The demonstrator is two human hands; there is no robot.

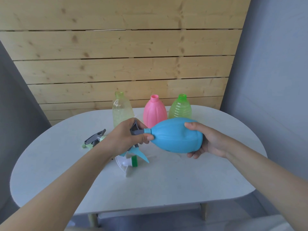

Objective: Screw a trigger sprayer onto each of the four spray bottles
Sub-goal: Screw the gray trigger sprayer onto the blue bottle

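Observation:
My right hand grips the base of a blue bottle, held sideways above the table with its neck pointing left. My left hand is closed on a grey and blue trigger sprayer that sits at the bottle's neck; its blue trigger pokes out below my hand. Three open bottles stand upright behind: a clear yellowish one, a pink one and a green one. A grey and light-green sprayer lies to the left. A white sprayer with a green collar lies under my left wrist.
The white oval table carries everything. A wooden plank wall rises right behind it, with grey curtain on the left and a grey wall on the right.

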